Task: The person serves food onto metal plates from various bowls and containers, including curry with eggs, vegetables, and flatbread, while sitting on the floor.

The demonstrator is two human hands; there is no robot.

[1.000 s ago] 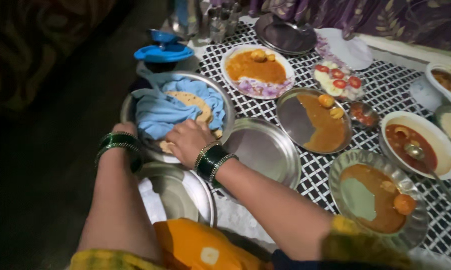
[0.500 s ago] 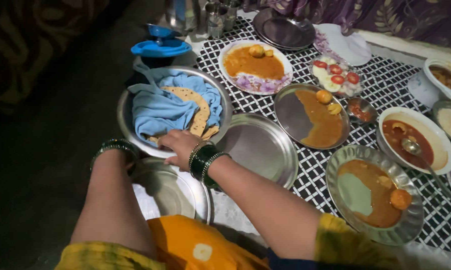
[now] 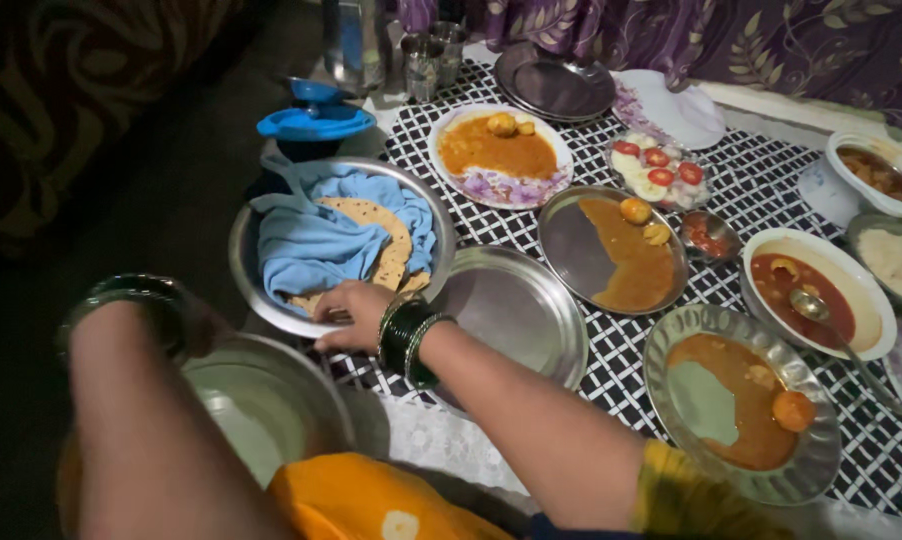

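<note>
A flatbread was gripped at the near edge of the steel bowl by the closed right hand, beside the blue cloth. An empty steel plate was lifted by the left hand, its grip hidden. Curry plates lay beyond.

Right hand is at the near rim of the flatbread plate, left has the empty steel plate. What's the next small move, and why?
Probably pinch one flatbread free. The right hand rests at the near rim of the flatbread plate, the blue cloth is folded back exposing the stack, and the left hand has an empty steel plate close beside it.
</note>
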